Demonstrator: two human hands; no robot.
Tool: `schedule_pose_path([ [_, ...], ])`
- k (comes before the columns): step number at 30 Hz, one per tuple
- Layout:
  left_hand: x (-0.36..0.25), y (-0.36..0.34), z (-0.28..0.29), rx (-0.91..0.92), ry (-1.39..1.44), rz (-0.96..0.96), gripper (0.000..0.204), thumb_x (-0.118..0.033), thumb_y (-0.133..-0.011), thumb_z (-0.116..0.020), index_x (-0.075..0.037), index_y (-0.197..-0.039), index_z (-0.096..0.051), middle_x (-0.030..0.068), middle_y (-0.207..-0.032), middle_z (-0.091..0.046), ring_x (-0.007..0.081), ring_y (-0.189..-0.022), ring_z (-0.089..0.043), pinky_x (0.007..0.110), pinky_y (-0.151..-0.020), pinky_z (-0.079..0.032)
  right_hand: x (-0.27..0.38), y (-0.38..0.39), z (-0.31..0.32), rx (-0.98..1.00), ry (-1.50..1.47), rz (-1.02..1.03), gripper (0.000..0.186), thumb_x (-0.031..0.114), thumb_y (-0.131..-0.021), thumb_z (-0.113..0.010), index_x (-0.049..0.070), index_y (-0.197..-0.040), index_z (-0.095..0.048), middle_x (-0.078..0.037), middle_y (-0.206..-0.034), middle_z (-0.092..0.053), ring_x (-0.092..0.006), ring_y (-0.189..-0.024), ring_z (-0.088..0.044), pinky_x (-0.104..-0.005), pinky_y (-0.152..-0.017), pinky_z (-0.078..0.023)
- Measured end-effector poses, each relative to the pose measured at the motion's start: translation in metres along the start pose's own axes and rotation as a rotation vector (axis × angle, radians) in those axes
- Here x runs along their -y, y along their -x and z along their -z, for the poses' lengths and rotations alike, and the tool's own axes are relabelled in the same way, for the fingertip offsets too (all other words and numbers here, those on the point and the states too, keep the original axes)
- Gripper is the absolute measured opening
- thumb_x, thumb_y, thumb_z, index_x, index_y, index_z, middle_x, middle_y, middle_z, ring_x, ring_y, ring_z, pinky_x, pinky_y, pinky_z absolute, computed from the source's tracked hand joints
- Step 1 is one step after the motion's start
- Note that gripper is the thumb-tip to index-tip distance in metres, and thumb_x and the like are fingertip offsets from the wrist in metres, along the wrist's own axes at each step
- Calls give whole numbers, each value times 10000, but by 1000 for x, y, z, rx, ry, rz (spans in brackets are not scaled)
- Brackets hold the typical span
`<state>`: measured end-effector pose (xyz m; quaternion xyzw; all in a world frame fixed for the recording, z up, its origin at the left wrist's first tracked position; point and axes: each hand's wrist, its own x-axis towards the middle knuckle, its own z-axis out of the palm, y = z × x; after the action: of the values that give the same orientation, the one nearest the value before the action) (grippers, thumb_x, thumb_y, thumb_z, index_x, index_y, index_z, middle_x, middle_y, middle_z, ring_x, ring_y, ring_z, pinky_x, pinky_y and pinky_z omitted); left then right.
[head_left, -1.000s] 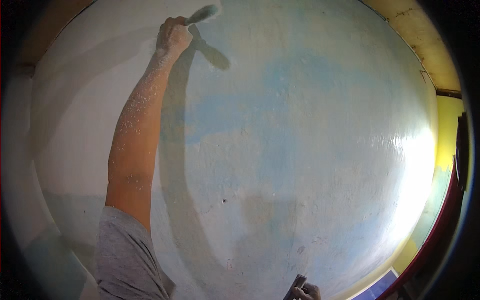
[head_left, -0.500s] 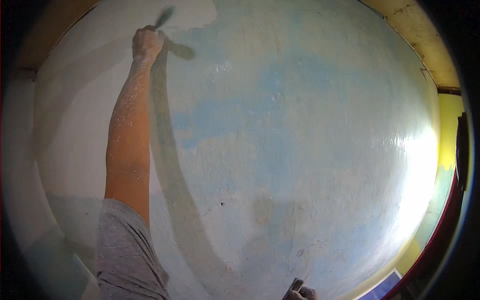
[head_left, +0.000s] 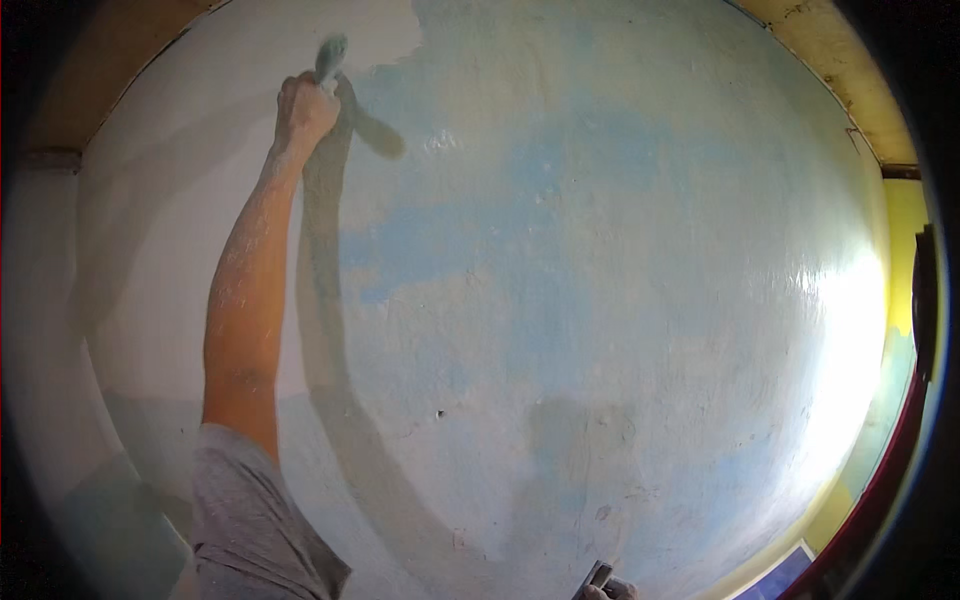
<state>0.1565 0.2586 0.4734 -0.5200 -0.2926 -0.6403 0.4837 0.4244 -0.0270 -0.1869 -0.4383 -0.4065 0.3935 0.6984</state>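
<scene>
My left arm, in a grey sleeve, reaches up the painted wall (head_left: 560, 250). At its top my left hand (head_left: 308, 105) is closed round a hand tool (head_left: 331, 58) with a rounded grey-green end pointing up; its working part is hidden by the hand. The tool is near the ragged edge of a whitish coat (head_left: 250, 50). Pale specks dot the forearm. At the bottom edge, mostly cut off, my right hand (head_left: 612, 591) grips a flat, dark, straight-edged tool (head_left: 594, 578), whose full shape does not show.
Patchy blue and grey-beige paint covers the wall's middle, with a small hole (head_left: 439, 414) low down. A yellow strip of wall (head_left: 901, 250) stands at the right. A blue panel with a pale frame (head_left: 780, 582) is at lower right. Stained ceiling shows in both top corners.
My left hand has come down and slightly right along the wall, its tool and shadow moving with it. My right hand has shifted a little right and down.
</scene>
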Motion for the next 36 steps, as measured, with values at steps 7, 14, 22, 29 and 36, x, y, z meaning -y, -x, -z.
schedule_pose_path([
  [7, 44, -27, -15, -39, 39, 18, 191, -158, -844, -598, -16, -910, -707, 247, -864, -690, 439, -879, -657, 477, -816, -535, 12, -25, 8, 94, 116, 36, 268, 274, -941, -639, 22, -849, -649, -7, -743, -591, -94, -677, -505, -277, -610, -402],
  [14, 21, -8, 11, 21, -18, -58, 240, -176, -851, -609, -14, -1008, -688, 251, -929, -688, 437, -934, -651, 480, -860, -523, 134, -105, 17, -189, 481, 413, 197, 167, -839, -698, 26, -764, -584, 7, -692, -525, -84, -658, -497, -260, -579, -398],
  [22, 4, 8, 14, 112, 111, -262, 203, -156, -870, -612, -6, -979, -694, 263, -911, -688, 451, -890, -657, 512, -822, -519, 251, -188, -40, -317, 598, 990, 184, 133, -843, -690, -20, -834, -588, -78, -820, -555, -166, -738, -531, -315, -663, -441],
  [29, 5, -16, 15, 178, 25, 92, 260, -167, -862, -590, 16, -1030, -667, 271, -1047, -665, 437, -1036, -618, 481, -856, -520, 265, -287, -78, -606, 771, 1531, 173, 125, -932, -602, -28, -986, -540, -175, -983, -557, -337, -869, -563, -440, -755, -474],
  [36, 55, 35, 60, 231, 183, 74, 288, -198, -885, -615, 19, -1071, -652, 239, -1031, -688, 367, -1043, -650, 436, -921, -488, 262, -292, -75, -665, 779, 1601, 163, 98, -921, -595, -17, -1008, -519, -194, -992, -555, -367, -887, -560, -449, -768, -469],
])
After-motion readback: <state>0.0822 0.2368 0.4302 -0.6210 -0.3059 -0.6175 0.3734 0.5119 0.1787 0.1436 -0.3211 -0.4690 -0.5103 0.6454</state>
